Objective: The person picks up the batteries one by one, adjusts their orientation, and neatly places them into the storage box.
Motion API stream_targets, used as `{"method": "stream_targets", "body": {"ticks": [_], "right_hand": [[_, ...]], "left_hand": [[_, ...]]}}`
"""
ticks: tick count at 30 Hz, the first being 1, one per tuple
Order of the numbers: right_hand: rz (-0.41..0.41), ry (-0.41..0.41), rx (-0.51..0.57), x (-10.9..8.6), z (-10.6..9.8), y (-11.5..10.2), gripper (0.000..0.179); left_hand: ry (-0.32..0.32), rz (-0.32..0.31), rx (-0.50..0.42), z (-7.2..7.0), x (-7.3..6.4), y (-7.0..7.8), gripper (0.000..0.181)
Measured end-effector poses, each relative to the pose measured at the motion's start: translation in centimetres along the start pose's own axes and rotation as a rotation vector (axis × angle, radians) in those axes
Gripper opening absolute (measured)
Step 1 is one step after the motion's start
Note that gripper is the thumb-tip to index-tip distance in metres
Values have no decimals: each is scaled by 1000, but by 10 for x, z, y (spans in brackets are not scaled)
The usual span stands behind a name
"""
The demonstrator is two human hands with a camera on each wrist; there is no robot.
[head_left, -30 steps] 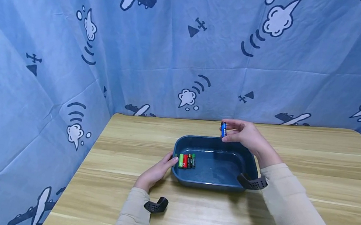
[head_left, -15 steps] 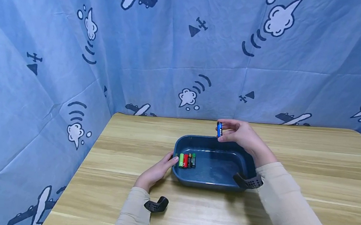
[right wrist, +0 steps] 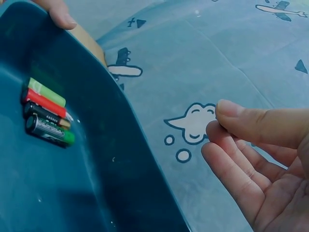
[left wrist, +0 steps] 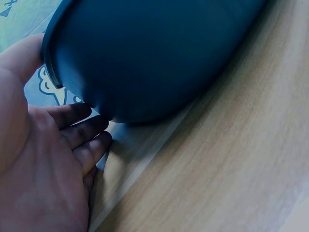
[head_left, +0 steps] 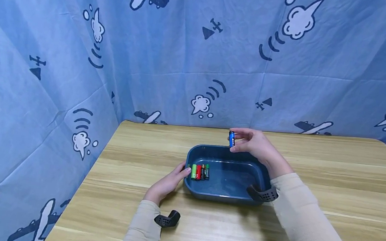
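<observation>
In the head view my right hand (head_left: 252, 143) pinches a blue battery (head_left: 231, 139) between thumb and fingertips, nearly upright, above the far rim of a dark blue plastic basin (head_left: 225, 199). The right wrist view hides that battery behind the thumb and fingers. My left hand (head_left: 169, 181) holds the basin's left end. Its thumb hooks over the rim, and its fingers touch the outer wall in the left wrist view. Inside, at the left, a light green battery (right wrist: 47, 92), a red battery (right wrist: 46, 102), a black battery (right wrist: 46, 114) and a dark battery with a green end (right wrist: 49, 130) lie side by side.
The basin stands on a light wooden table (head_left: 129, 145). Behind and left of the table hangs a blue cloth (head_left: 165, 53) printed with planes and clouds. A black wrist strap (head_left: 167, 219) juts from the left sleeve, and another strap (head_left: 263, 193) overlaps the basin's right end.
My right hand has moved a little to the left with the blue battery still pinched. The left hand, the basin and the batteries inside stay where they were.
</observation>
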State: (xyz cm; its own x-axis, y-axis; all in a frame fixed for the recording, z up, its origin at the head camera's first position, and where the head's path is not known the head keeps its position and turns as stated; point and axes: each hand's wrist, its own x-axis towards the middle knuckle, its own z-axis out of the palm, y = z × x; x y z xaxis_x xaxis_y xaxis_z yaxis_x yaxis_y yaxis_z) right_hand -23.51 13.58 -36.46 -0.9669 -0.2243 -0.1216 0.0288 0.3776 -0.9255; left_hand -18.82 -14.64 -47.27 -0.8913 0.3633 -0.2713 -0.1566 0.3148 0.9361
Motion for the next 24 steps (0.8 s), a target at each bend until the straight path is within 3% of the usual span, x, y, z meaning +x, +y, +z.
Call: {"method": "stream_targets", "body": {"ticks": [24], "right_hand": [[9,-45,63,8,14,4,63]], "left_hand": [[3,-1,0,0,-1,0,63]]}}
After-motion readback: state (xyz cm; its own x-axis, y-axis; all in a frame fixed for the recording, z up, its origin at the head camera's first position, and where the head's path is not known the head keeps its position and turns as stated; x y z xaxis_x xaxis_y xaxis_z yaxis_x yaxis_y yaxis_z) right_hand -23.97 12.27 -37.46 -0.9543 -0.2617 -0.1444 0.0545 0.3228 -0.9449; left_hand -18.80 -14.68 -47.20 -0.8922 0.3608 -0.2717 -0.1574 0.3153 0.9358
